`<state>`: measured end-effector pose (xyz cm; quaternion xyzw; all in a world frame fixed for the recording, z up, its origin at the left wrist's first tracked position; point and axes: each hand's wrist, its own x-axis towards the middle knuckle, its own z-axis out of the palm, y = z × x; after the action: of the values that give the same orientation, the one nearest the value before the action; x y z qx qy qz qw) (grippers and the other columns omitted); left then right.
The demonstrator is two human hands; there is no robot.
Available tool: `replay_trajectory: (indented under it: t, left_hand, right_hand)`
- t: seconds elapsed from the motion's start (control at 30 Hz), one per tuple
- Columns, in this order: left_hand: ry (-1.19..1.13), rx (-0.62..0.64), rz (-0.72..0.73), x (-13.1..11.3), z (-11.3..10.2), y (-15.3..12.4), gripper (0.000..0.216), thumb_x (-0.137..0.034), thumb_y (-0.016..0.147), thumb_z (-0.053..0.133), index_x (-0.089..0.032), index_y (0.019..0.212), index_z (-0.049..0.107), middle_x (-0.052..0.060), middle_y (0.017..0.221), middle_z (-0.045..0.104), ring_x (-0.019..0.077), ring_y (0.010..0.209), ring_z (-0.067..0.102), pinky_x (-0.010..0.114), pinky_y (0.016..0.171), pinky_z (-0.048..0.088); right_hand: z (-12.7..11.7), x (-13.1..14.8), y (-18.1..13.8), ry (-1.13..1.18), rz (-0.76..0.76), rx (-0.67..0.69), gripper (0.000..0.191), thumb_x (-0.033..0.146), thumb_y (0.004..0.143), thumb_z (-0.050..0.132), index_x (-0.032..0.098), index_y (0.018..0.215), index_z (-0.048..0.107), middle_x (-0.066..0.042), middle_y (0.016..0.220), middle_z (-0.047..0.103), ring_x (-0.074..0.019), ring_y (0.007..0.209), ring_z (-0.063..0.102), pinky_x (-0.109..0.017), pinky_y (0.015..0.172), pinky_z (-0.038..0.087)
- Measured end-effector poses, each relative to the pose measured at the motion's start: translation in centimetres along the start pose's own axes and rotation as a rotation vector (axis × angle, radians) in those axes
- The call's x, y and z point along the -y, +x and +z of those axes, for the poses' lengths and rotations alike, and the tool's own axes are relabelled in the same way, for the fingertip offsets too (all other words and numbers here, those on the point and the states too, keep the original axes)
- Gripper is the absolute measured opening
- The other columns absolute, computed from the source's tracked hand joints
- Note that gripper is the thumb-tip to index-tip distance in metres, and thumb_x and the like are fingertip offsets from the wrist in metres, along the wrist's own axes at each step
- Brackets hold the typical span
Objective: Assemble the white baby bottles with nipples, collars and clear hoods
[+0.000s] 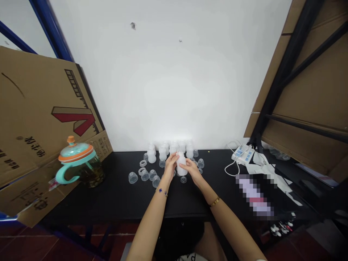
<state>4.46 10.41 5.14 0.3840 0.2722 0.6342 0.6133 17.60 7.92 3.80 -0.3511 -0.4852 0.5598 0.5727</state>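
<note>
Left hand + right hand | hold bottle | carton: ®, Chinese lettering

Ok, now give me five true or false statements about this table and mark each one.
1. The left hand and right hand both touch one white bottle. True.
2. The lidded jug stands right of the hands. False: it stands to their left.
3. The tabletop is white. False: it is black.
4. Clear domed caps lie left of the left hand. True.
5. The bracelet with blue charms is on the right wrist. False: it is on the left.
</note>
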Motion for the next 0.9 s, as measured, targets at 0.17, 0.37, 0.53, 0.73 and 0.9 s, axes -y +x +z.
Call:
replay_trajectory:
  t: [0.17,0.37,0.53,0.73,0.9]
  left_hand:
    - [-0.005,0.007,-0.014,-0.12,0.02,-0.04,0.043,-0.041,0.065,0.086,-0.016,0.098,0.074,0.006,0.091,0.073,0.0189,0.084,0.067,0.027,0.073,0.048]
    - [-0.001,0.002,0.001,0.15,-0.05,0.13,0.044,-0.042,0.066,0.085,-0.016,0.1,0.074,0.006,0.093,0.073,0.0187,0.086,0.067,0.027,0.074,0.048]
    - [0.006,0.003,0.016,-0.02,0.21,0.01,0.045,-0.04,0.064,0.087,-0.018,0.1,0.074,0.006,0.097,0.073,0.0186,0.088,0.067,0.027,0.076,0.048]
    - [0.012,-0.007,0.017,-0.21,0.16,-0.02,0.046,-0.039,0.06,0.089,-0.017,0.098,0.075,0.006,0.098,0.073,0.0186,0.086,0.067,0.028,0.077,0.048]
    - [-0.014,-0.026,0.011,-0.14,0.15,0.05,0.05,-0.038,0.059,0.09,-0.017,0.1,0.074,0.006,0.097,0.073,0.0188,0.085,0.067,0.029,0.078,0.049]
  right_hand:
    - [0.02,0.02,0.06,0.019,0.022,0.014,0.048,0.046,0.063,0.088,0.022,0.101,0.072,-0.003,0.093,0.076,-0.0269,0.094,0.07,-0.036,0.082,0.053]
    - [0.07,-0.12,0.12,0.017,0.008,0.007,0.049,0.046,0.064,0.088,0.022,0.104,0.072,-0.004,0.095,0.076,-0.0274,0.095,0.07,-0.037,0.083,0.053]
    - [0.17,0.09,-0.09,-0.028,-0.031,-0.007,0.042,0.043,0.064,0.088,0.024,0.098,0.074,-0.003,0.096,0.076,-0.0268,0.096,0.069,-0.037,0.085,0.052]
    - [0.18,0.16,-0.12,-0.03,-0.03,0.026,0.04,0.043,0.066,0.087,0.026,0.1,0.074,-0.002,0.096,0.076,-0.0263,0.098,0.069,-0.037,0.088,0.051]
    - [0.08,0.04,0.01,-0.007,-0.012,0.031,0.04,0.043,0.067,0.086,0.025,0.101,0.074,-0.002,0.098,0.076,-0.0253,0.096,0.069,-0.035,0.085,0.051]
